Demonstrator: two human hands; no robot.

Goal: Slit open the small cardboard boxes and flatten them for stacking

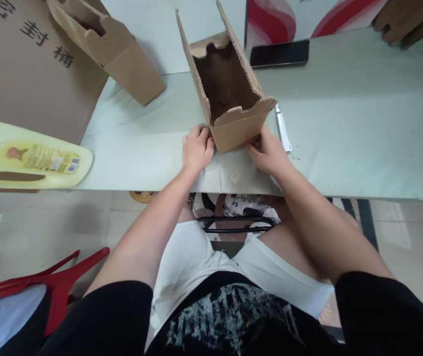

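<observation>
An open-topped cardboard box stands upright on the table before me, its flaps raised and its inside dark. My left hand is curled against the box's lower left corner, knuckles up. At the lower right corner, my right hand grips the box with thumb in front, and its other fingers are partly hidden. Just right of that hand lies a white utility knife. A small clear scrap rests on the cloth between my wrists.
Another cardboard box stands at the back left, by a large printed carton. A pale yellow jug is at the left. A black phone lies behind. Folded cardboard sits at the far right of the cloth-covered table.
</observation>
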